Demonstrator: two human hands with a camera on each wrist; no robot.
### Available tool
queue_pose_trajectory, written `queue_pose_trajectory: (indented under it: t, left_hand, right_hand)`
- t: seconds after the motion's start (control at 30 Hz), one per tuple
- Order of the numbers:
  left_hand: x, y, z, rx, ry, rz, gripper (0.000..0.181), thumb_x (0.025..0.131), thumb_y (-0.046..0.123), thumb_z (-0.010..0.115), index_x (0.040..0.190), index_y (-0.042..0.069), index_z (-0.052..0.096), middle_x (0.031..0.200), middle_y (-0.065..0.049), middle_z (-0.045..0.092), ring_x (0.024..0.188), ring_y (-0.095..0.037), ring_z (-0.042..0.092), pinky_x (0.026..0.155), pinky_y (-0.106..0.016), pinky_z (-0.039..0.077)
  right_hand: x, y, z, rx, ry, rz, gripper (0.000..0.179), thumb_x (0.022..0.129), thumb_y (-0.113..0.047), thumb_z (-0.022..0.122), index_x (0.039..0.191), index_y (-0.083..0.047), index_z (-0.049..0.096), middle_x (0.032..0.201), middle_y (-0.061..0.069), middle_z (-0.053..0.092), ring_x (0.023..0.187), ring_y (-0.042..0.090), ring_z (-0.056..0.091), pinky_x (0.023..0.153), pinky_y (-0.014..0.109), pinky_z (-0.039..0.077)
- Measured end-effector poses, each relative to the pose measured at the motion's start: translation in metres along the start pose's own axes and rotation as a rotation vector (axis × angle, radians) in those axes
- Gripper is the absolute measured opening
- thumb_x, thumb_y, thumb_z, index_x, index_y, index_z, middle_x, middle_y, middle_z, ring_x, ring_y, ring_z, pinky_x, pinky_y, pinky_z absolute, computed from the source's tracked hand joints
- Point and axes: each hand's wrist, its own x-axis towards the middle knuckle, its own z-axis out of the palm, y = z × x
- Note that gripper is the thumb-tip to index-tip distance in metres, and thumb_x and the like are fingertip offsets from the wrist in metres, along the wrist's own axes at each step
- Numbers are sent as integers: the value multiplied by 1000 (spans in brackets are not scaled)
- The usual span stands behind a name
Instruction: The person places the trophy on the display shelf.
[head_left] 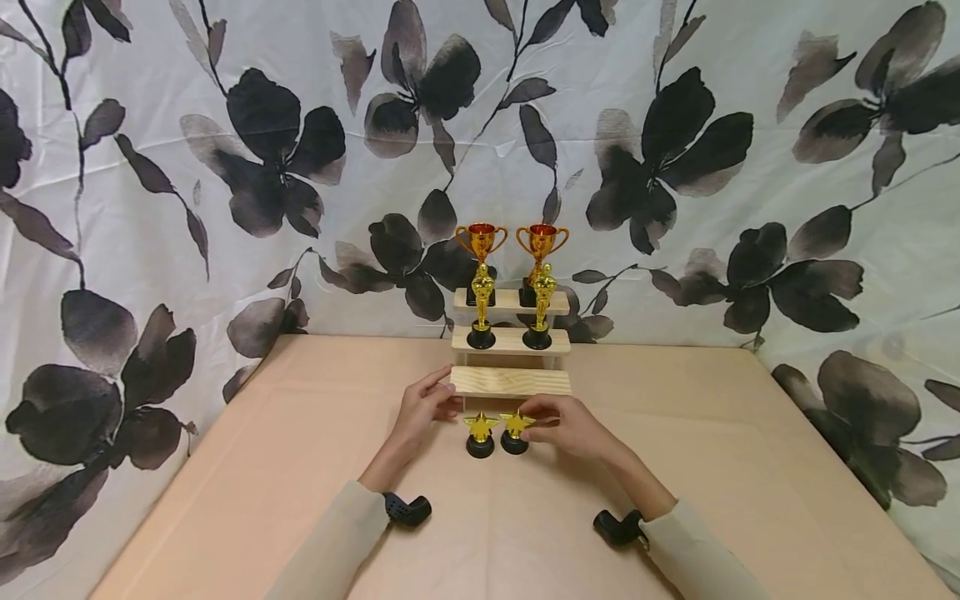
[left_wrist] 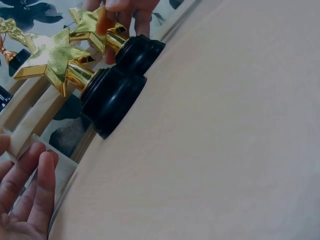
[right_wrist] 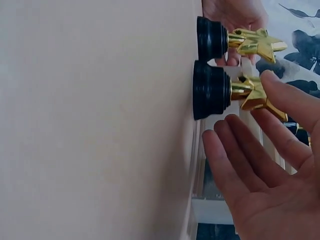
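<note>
Two gold star trophies with round black bases stand side by side on the table, before a three-step wooden display stand. My right hand pinches the star of the right trophy between thumb and index finger; its other fingers extend below, as the right wrist view shows. The left star trophy stands untouched. My left hand holds the left end of the stand's lowest step, with fingertips against the board's edge in the left wrist view.
Two gold figurine trophies stand on the middle step. Two gold cups with handles and black bases occupy the top step. Behind the peach-covered table hangs a white cloth with dark flowers.
</note>
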Motion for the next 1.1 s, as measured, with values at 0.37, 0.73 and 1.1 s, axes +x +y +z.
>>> queue_pose_trajectory:
  t: [0.37, 0.73, 1.1]
  left_hand:
    - [0, 1, 1, 12, 12, 1, 50, 104, 10, 57, 153, 3, 48, 105, -26, 70, 81, -17, 72, 67, -24, 64]
    - [-2, 1, 2, -2, 12, -10, 50, 103, 11, 58, 152, 6, 50, 103, -25, 70, 77, -16, 71, 66, -26, 64]
    - [-1, 0, 2, 7, 17, -5, 50, 104, 12, 58, 153, 6, 49, 105, -28, 70, 79, -16, 71, 67, -25, 64]
  right_hand:
    - [4, 6, 8, 0, 4, -51, 26, 91, -12, 79, 113, 1, 72, 110, 14, 70, 106, 23, 67, 95, 32, 61]
    - [1, 3, 12, -57, 13, -41, 23, 93, -15, 77, 112, -3, 73, 107, 9, 71, 104, 20, 66, 94, 37, 61]
    - [2, 4, 11, -50, 28, -90, 12, 94, -11, 75, 105, -5, 74, 102, 9, 71, 101, 21, 69, 91, 37, 62]
